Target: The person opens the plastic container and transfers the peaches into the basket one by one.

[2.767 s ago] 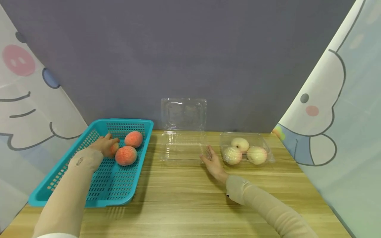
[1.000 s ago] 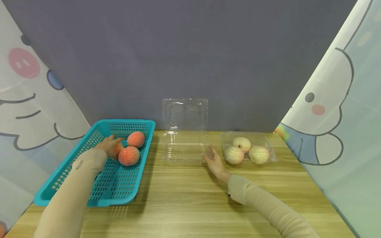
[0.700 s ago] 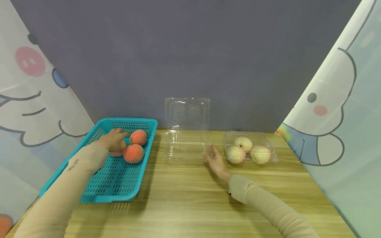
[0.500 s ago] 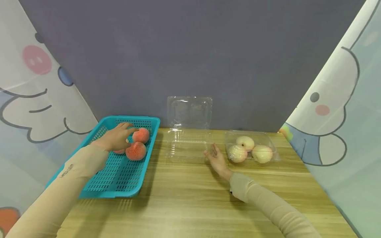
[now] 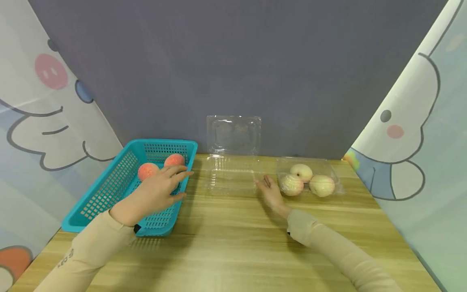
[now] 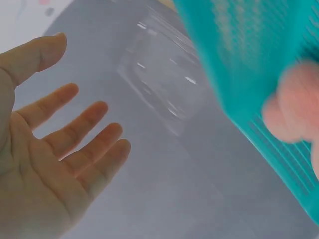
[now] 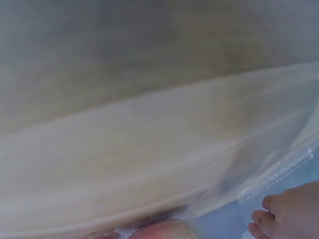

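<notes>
Head: my left hand (image 5: pixel 152 194) overlaps the turquoise plastic basket (image 5: pixel 103 184) holding round orange-red peaches (image 5: pixel 147 171); my right hand (image 5: pixel 273 198) sits beside an open clear plastic clamshell (image 5: pixel 233 178). Left wrist: fingers (image 6: pixel 77 127) apart, nothing held. Right wrist: I can't tell the grip. Probably mid-packing; next calls for grasping a peach.

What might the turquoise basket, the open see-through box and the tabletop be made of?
The basket looks like moulded plastic, faintly shiny, with even rows of slots. The open box seems thin, glossy clear plastic: the grey backdrop shows through and its ridges catch highlights. The tabletop shows smooth, striped wood grain, but whether real wood or a printed surface, I can't tell.
</notes>
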Demonstrator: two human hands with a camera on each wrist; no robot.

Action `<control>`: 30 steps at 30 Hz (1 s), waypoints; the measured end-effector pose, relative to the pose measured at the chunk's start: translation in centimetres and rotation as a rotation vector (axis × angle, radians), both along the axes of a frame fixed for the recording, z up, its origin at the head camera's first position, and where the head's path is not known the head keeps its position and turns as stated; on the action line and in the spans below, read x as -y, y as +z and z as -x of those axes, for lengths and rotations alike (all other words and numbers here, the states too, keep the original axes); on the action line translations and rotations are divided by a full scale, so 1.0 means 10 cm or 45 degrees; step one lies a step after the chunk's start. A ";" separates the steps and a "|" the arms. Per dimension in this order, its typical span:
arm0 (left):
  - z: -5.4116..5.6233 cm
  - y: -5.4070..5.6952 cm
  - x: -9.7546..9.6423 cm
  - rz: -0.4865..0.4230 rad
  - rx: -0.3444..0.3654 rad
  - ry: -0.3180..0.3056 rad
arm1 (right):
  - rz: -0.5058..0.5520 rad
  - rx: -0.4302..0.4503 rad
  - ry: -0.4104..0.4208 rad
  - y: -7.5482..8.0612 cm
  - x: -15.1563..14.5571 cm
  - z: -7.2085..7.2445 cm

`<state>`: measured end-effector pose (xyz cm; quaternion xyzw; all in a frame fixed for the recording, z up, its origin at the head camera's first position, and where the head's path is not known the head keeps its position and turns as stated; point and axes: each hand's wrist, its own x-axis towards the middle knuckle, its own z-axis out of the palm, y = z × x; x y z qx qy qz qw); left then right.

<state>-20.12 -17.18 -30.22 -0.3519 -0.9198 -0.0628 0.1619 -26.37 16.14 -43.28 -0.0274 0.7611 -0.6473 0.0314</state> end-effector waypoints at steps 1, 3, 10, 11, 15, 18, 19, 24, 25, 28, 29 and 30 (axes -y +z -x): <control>-0.06 -0.01 -0.05 -0.021 -0.015 -0.035 | 0.000 -0.014 0.011 0.00 -0.03 -0.01; -0.17 -0.05 -0.14 -0.067 -0.041 -0.081 | -0.030 -0.021 0.029 0.02 -0.07 -0.05; -0.53 -0.19 -0.40 -0.230 -0.071 -0.204 | -0.150 -0.020 0.127 0.17 -0.20 -0.37; -0.56 -0.21 -0.44 -0.270 -0.066 -0.235 | -0.165 -0.034 0.142 0.18 -0.23 -0.43; -0.67 -0.34 -0.63 -0.432 -0.029 -0.351 | -0.271 -0.115 0.180 0.15 -0.36 -0.63; -0.69 -0.44 -0.76 -0.538 0.063 -0.414 | -0.326 -0.158 0.197 0.14 -0.46 -0.78; -0.68 -0.48 -0.81 -0.572 0.105 -0.429 | -0.332 -0.170 0.204 0.14 -0.50 -0.82; -0.59 -0.63 -1.04 -0.723 0.327 -0.403 | -0.348 -0.179 0.188 0.17 -0.69 -1.01; -0.57 -0.65 -1.09 -0.750 0.375 -0.382 | -0.342 -0.167 0.179 0.17 -0.73 -1.04; -0.48 -0.71 -1.25 -0.829 0.559 -0.311 | -0.341 -0.128 0.151 0.18 -0.83 -1.10; -0.44 -0.72 -1.30 -0.861 0.625 -0.289 | -0.340 -0.118 0.142 0.18 -0.86 -1.12; -0.39 -0.74 -1.35 -0.889 0.684 -0.275 | -0.347 -0.115 0.132 0.18 -0.89 -1.14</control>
